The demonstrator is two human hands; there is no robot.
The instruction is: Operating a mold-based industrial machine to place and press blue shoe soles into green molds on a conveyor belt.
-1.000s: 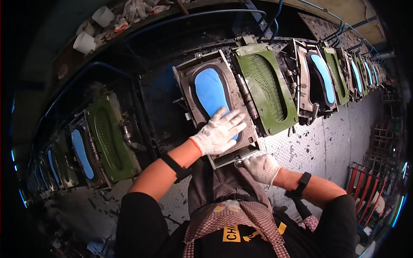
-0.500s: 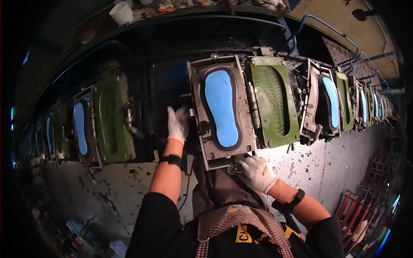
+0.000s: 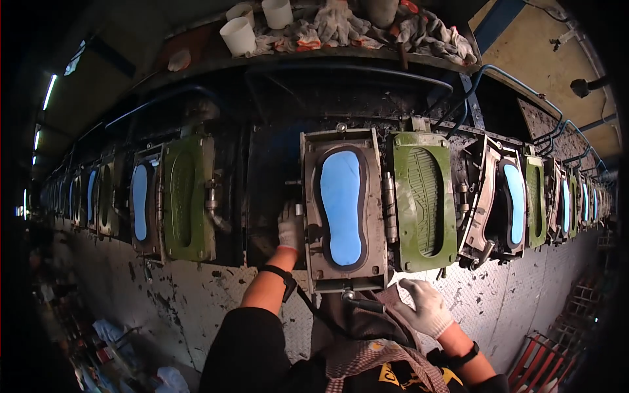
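Observation:
Straight ahead of me is a metal sole mould (image 3: pixel 306 262) holding a blue shoe insole (image 3: pixel 343 206) with a dark rim around it. My left hand (image 3: pixel 289 230), in a white knit glove, lies along the mould's left side with its fingers stretched away from me; the fingertips are dim. A crank handle (image 3: pixel 363 303) sticks out at the mould's near end. To the right of that handle, apart from it, my gloved right hand (image 3: pixel 424 308) is open, thumb away from the fingers. Hinged to the mould's right side is a green mould half (image 3: pixel 445 203) with a ribbed sole cavity.
More moulds run left and right, including a green half (image 3: pixel 173 229) and another blue insole (image 3: pixel 515 204). A shelf (image 3: pixel 288 60) at the back bears white cups (image 3: pixel 238 36) and piled gloves (image 3: pixel 337 26). Blue bent pipes (image 3: pixel 508 69) rise behind. A red rack (image 3: pixel 544 363) stands lower right.
My right hand has come off the crank handle and moved right, opening. My left hand has shifted closer along the mould's left side. The view has tilted up, showing more of the shelf.

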